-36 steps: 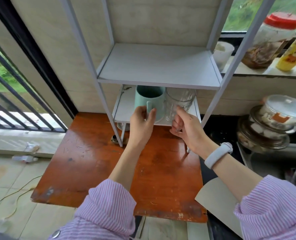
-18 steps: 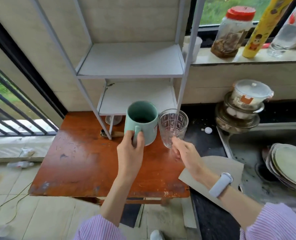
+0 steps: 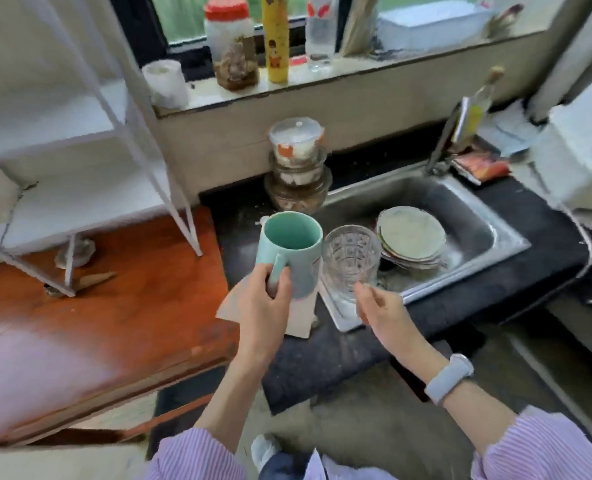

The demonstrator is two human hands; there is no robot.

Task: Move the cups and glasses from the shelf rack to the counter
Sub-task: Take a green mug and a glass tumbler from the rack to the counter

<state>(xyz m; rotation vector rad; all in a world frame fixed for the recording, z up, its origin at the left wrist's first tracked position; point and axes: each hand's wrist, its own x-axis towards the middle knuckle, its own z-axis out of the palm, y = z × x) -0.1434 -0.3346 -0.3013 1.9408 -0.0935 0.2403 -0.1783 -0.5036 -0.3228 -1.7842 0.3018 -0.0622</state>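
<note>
At the centre of the frame the left hand (image 3: 265,306) has its grip closed around the handle of the teal mug (image 3: 289,252), held above the dark surface (image 3: 325,351). Just to its right, the right hand (image 3: 379,306) grips the clear glass (image 3: 350,261) low down, beside the sink (image 3: 461,216). The white shelf rack (image 3: 80,161) stands at left.

The mug (image 3: 289,252) is pale teal with a darker teal inside, upright and empty, held off the table by its handle. Just to its right the glass (image 3: 350,261), clear with a cut pattern, is upright and empty too, held low on its side, its rim almost touching the mug's, above the dark table's (image 3: 325,355) edge by the sink.
</note>
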